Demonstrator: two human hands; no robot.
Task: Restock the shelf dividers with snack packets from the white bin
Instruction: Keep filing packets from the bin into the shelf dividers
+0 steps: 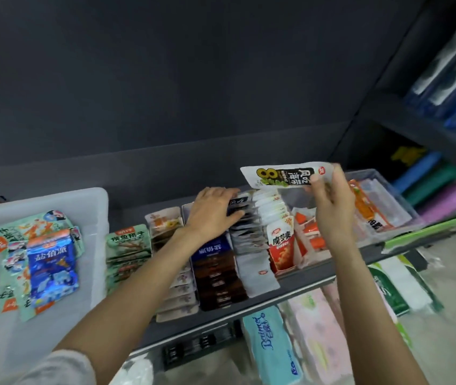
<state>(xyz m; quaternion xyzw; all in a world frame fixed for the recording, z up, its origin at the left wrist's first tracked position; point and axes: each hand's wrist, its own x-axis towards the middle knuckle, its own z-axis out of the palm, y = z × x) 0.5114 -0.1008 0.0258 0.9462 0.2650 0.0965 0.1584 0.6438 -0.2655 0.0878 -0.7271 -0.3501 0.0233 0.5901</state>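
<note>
Insertion step: the right hand [329, 201] is pinching a white packet [282, 177] above the shelf dividers [282, 275]; the left hand [213, 212], fingers flat, is pressing back the dark row [242, 218], so next the packet probably needs lowering into the gap

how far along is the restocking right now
Several shelf rows already look filled. In hand: the right hand pinches a white packet above the rows, while the left hand rests on the dark packets. Left: packets still lie in the white bin.

Glossy plastic-film snack packets [282, 177] — translucent plastic white bin [93, 201], matt grey shelf [299, 284].
</note>
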